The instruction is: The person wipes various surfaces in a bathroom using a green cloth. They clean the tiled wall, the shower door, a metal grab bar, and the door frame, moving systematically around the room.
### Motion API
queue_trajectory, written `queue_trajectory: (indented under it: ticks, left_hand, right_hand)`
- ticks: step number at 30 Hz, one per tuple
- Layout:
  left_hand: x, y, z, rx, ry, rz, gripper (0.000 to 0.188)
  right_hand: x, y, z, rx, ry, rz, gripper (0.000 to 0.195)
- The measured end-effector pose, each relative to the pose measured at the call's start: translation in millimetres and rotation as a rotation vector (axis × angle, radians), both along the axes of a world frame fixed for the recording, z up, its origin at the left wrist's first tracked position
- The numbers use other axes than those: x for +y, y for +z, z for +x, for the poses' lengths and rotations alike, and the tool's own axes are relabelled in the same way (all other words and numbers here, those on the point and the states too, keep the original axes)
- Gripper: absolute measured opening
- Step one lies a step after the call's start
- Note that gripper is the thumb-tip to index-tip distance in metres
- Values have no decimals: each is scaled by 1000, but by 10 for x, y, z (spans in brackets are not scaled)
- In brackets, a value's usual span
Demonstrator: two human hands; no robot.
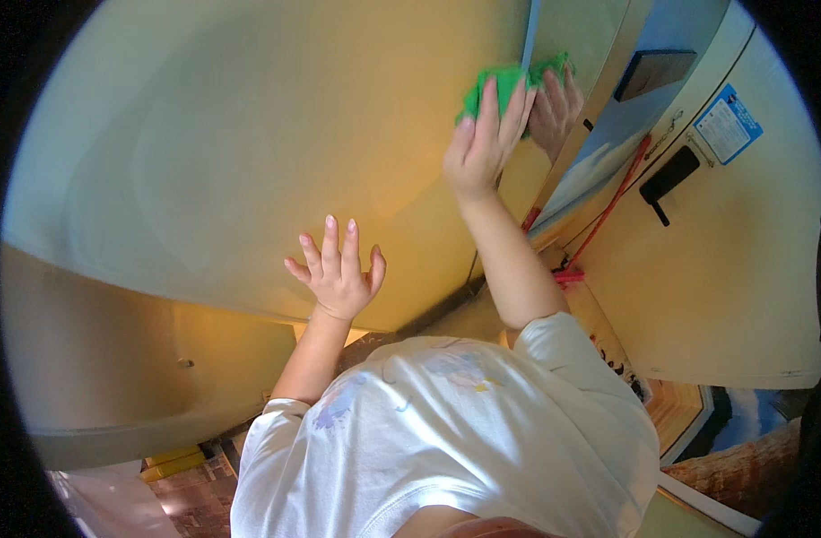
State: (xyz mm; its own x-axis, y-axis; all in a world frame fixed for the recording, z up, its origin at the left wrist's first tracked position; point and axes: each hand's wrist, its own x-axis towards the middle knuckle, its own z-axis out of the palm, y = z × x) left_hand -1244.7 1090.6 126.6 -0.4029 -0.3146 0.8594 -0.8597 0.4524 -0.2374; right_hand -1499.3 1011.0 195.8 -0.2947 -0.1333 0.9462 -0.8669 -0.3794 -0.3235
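My right hand (484, 155) presses a green cloth (494, 94) flat under its fingers. The cloth lies at the right edge of a broad, pale, glossy panel (262, 134), beside a narrow mirror strip (578, 40). A reflection of the hand and cloth shows in that strip. My left hand (339, 279) holds nothing; its fingers are spread in front of the panel's lower part. Whether the left fingertips touch the panel, I cannot tell.
To the right stands a pale door (733, 269) with a black lever handle (669, 178) and a blue-and-white label (728, 124). A red-handled broom (609, 208) leans near it. A yellow object (173, 463) sits low on the left, by the brown patterned floor (198, 497).
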Motion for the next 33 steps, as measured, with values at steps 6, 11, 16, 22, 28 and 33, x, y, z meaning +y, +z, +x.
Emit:
queue_trajectory:
  ticks: [6, 11, 16, 22, 28, 33]
  left_hand:
    - [9, 7, 16, 1, -18, -3, 65]
    - [38, 8, 20, -11, -46, 38, 62]
    - [46, 74, 56, -76, -108, 108, 79]
    - [264, 80, 318, 66, -472, 373, 78]
    - [464, -121, 694, 27, -596, 557, 81]
    - [643, -168, 1056, 57, -616, 562, 82]
  right_hand:
    - [335, -1724, 508, -593, 84, 320, 56]
    - [330, -1133, 667, -978, 122, 350, 58]
    - [372, 6, 802, -271, 133, 85, 50]
    - [309, -557, 932, -238, -7, 122, 48]
    - [203, -2182, 1014, -1610, 222, 180, 53]
    - [160, -1736, 915, -1727, 315, 95, 52]
